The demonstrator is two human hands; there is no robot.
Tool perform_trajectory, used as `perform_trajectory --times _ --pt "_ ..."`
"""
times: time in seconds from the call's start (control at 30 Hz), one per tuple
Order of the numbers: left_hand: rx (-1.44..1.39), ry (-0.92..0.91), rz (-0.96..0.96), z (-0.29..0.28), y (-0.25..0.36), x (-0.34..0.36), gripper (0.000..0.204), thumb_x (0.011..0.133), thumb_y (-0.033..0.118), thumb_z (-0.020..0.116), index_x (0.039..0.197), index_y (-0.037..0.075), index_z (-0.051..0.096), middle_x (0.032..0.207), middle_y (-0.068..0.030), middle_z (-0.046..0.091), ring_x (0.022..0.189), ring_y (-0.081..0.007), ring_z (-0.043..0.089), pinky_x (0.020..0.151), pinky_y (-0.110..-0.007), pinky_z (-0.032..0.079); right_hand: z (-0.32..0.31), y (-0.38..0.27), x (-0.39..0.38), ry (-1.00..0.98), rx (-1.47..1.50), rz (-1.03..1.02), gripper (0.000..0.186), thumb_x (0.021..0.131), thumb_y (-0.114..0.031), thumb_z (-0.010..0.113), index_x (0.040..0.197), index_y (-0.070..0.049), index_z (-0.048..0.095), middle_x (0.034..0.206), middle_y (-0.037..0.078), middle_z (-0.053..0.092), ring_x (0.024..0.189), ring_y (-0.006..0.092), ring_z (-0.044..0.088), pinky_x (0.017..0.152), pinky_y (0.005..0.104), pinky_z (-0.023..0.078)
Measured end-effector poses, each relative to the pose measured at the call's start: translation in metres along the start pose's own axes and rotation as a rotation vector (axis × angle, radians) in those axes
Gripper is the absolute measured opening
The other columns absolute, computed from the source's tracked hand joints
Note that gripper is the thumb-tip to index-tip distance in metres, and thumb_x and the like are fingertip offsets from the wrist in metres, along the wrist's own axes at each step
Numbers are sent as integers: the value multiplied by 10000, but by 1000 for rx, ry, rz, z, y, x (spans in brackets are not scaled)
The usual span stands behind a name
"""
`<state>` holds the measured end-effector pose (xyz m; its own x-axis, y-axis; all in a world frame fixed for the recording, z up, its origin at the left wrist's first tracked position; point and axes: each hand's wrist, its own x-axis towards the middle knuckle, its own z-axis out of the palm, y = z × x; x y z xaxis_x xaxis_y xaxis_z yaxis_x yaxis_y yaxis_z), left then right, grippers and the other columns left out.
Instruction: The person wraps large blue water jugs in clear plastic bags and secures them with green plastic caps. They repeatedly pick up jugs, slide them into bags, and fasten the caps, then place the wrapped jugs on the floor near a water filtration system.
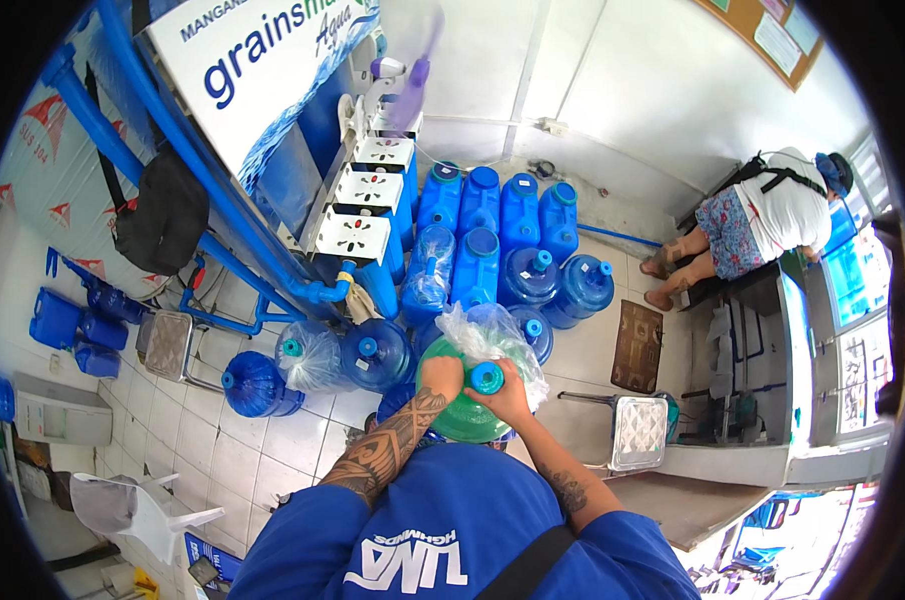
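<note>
A large green water jug point(469, 420) with a turquoise cap point(487, 377) is directly in front of me, with a crumpled clear plastic bag point(503, 335) over its upper part. My left hand point(441, 376) is closed in a fist just left of the cap; what its fingers hold is hidden. My right hand point(505, 395) curls round the jug's capped neck from the right. Blue round jugs point(378, 365) crowd around the green one, one of them wrapped in clear plastic point(313, 370) on the left.
Several blue rectangular containers point(478, 275) stand behind. White-topped dispensing units point(358, 236) and blue pipes point(228, 255) run along the left. A co-worker point(753, 230) bends at the right counter, near a mat point(635, 350) and metal stool point(638, 430). A white chair point(123, 500) is lower left.
</note>
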<state>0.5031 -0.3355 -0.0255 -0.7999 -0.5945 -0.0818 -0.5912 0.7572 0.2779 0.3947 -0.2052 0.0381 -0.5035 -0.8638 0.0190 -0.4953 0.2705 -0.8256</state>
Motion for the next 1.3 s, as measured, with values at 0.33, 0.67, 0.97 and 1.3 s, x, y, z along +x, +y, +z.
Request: perform_trajectory --times 0.33,0.67,0.97,1.3 --pt "-710 1 -300 -27 -66 -3 495 1029 311 330 847 4 674 688 -147 669 629 -298 673 588 -446 537 -19 21 -1 -223 -22 -70 552 696 -136 790 1200 -41 586 1231 176 563 1127 331 573 959 399 460" --pt "-819 336 52 -91 21 -27 264 1026 230 480 1172 41 592 869 -81 618 741 -140 616 617 -249 467 -63 15 43 85 123 126 799 755 98 553 1487 -138 336 1436 251 438 1292 368 483 1045 392 404" --pt "-1128 183 122 -124 64 4 536 854 53 698 1327 23 449 961 -119 680 876 -187 686 776 -302 536 -80 -44 44 -222 747 252 367 870 -160 735 1198 -37 626 1107 63 665 1013 140 606 902 316 479" --pt "-970 224 243 -135 50 -5 1127 704 361 862 1488 -18 146 1510 -222 277 1395 -295 314 1134 -405 280 -113 -36 32 50 1404 340 370 870 -20 648 1224 -42 543 1074 136 670 919 268 694 764 435 599"
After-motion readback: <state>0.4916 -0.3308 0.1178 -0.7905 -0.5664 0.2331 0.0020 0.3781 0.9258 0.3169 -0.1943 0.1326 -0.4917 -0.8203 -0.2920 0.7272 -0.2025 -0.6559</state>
